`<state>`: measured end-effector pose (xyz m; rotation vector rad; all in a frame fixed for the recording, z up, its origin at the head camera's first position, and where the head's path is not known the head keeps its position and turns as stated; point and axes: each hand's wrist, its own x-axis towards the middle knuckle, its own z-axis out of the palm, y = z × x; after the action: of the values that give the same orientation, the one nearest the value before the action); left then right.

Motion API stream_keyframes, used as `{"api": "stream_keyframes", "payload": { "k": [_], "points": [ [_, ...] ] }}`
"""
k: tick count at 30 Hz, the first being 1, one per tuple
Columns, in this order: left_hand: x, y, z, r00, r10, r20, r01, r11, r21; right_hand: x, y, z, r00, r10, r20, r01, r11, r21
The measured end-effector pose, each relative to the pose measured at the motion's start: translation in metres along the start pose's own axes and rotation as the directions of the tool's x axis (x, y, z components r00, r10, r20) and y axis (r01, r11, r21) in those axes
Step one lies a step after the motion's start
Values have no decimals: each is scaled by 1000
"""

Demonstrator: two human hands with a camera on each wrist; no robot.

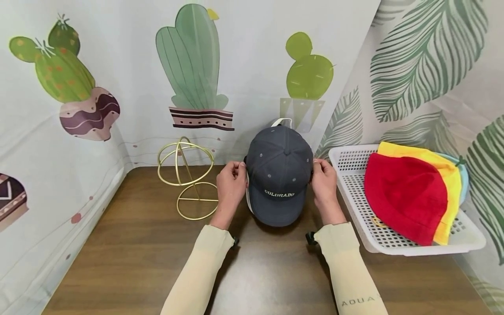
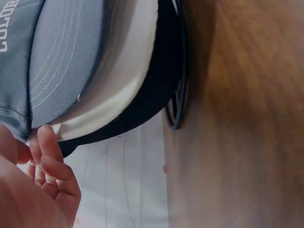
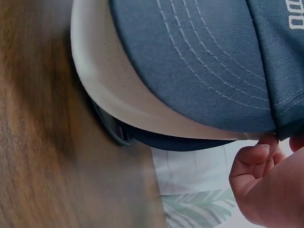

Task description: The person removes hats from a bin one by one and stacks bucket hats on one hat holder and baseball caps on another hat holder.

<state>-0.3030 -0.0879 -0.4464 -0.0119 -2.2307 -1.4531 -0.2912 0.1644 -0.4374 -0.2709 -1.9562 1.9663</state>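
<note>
A slate-blue baseball cap (image 1: pixel 280 162) lettered COLORADO sits on top of a stack, brim toward me. Under it, a white cap (image 2: pixel 135 71) and a dark navy cap (image 2: pixel 164 71) show in the left wrist view. Below them, part of a dark frame (image 3: pixel 111 129) meets the table in the right wrist view. My left hand (image 1: pixel 231 181) pinches the left side of the slate-blue cap near the brim's end. On the opposite side, my right hand (image 1: pixel 324 183) pinches its edge between thumb and fingers. The fingertips are partly hidden behind the fabric.
Left of the caps stands a gold wire hat stand (image 1: pixel 197 200). A white plastic basket (image 1: pixel 417 251) on the right holds a red hat (image 1: pixel 405 197), a yellow hat (image 1: pixel 453 188) and a light blue one (image 1: pixel 466 183). A patterned cloth (image 1: pixel 252 65) hangs behind the wooden table (image 1: pixel 138 253).
</note>
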Motion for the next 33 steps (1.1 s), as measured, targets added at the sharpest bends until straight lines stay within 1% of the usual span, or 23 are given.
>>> {"api": "stream_keyframes", "payload": {
  "k": [3, 9, 13, 16, 20, 26, 33],
  "points": [
    [-4, -1, -1, 1000, -5, -8, 5, 1000, 10, -3, -1, -1, 1000, -12, 1, 12, 1000, -9],
    [-6, 1, -3, 999, 27, -35, -24, 997, 67, -8, -5, -3, 999, -48, -7, 48, 997, -57],
    [-8, 4, -6, 998, 43, -38, -41, 998, 54, -13, -11, -3, 999, -35, 9, 36, 996, -79],
    [-10, 8, -9, 998, 58, -36, -57, 997, 47, -17, -16, -3, 999, -15, 40, 19, 996, -82],
    [-12, 15, -13, 996, 84, -38, -83, 996, 42, -21, -23, -4, 998, -13, 54, 17, 997, -73],
    [-16, 24, -17, 990, 129, -53, -128, 992, 21, -24, -34, -7, 999, -26, 36, 28, 998, -64],
    [-19, 30, -17, 984, 173, -40, -172, 985, 21, -29, -51, -10, 999, -32, 8, 32, 999, -28]
  ]
}}
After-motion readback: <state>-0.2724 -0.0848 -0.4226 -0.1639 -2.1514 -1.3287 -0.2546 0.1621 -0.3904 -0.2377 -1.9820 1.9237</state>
